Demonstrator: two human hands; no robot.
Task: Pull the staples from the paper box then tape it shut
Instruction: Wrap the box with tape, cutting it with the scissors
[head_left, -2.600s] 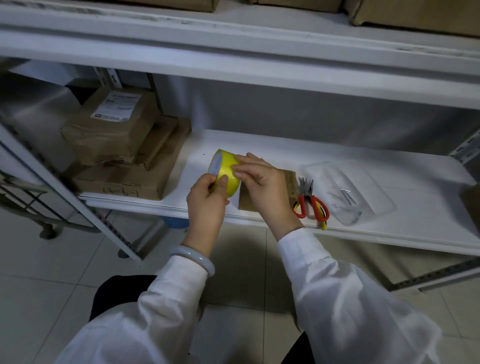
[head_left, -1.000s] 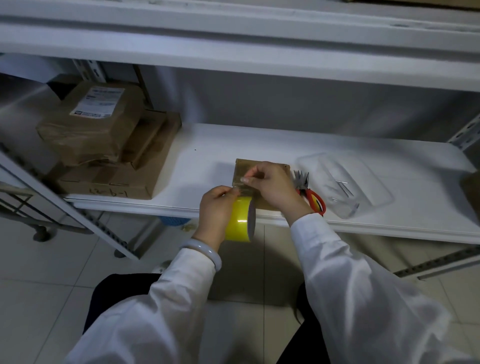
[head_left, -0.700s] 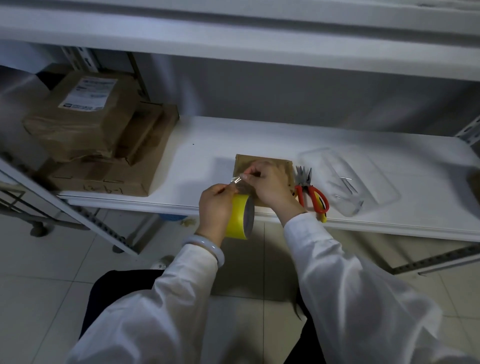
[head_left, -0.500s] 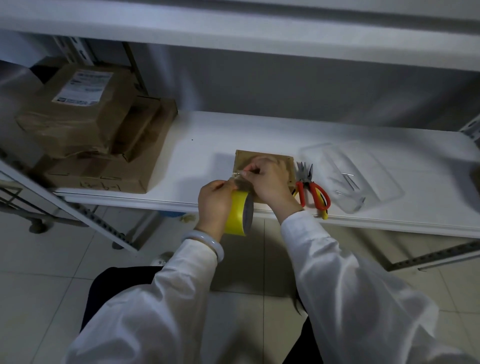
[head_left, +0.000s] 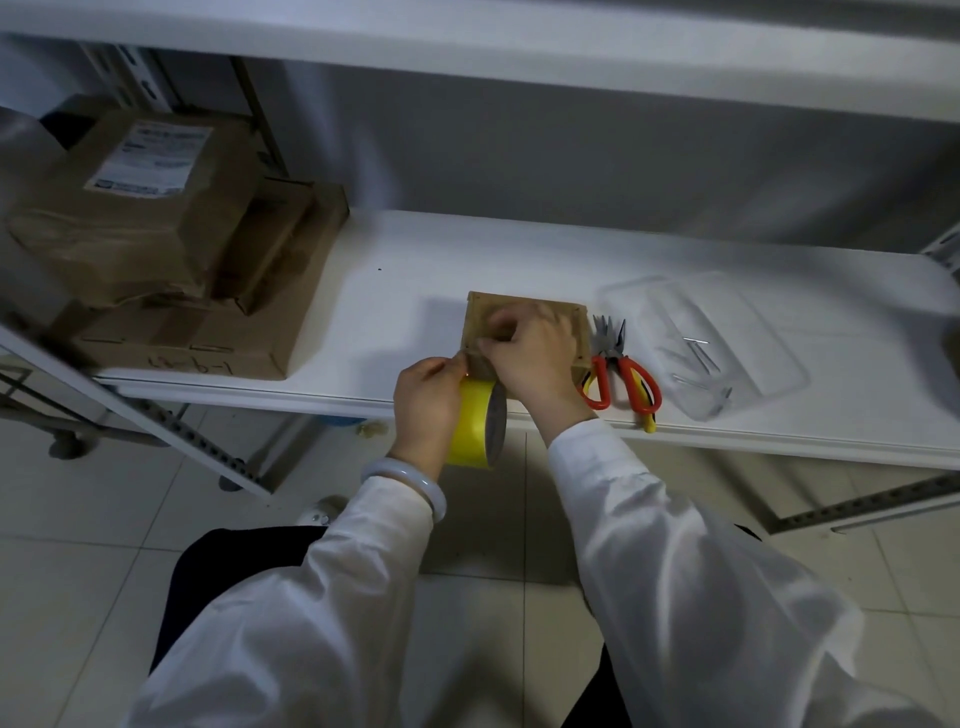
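Head cam, wide angle: small brown paper box (head_left: 524, 312) sits near the front edge of the white shelf (head_left: 415, 270), and both hands are on it. Right hand (head_left: 535, 353) lies across the box top, fingers curled and pressing down at the box's near-left corner; it hides most of the lid, so no telling whether any staples are left in it. Left hand (head_left: 426, 400), just left of the box and touching the right hand's fingertips, is wrapped round a yellow tape roll (head_left: 475, 423) that hangs off the shelf's front edge, w/ thumb and forefinger pinched at the top of the roll. The tape end itself is too small and dark to make out; can't tell if it's stuck to the box yet. Pale bangle (head_left: 410, 480) on the left wrist, white sleeves on both arms.

Just right of the box: red-handled pliers (head_left: 621, 371), handles toward the camera, w/ a yellow-handled tool (head_left: 649, 423) mostly hidden beneath. Further right, a clear plastic tray (head_left: 727, 338) holding a few thin metal bits, prob staples, hard to read thru the glare. Well left of the box, a stack of brown parcels (head_left: 171, 249), the top one w/ a white label that's illegible.
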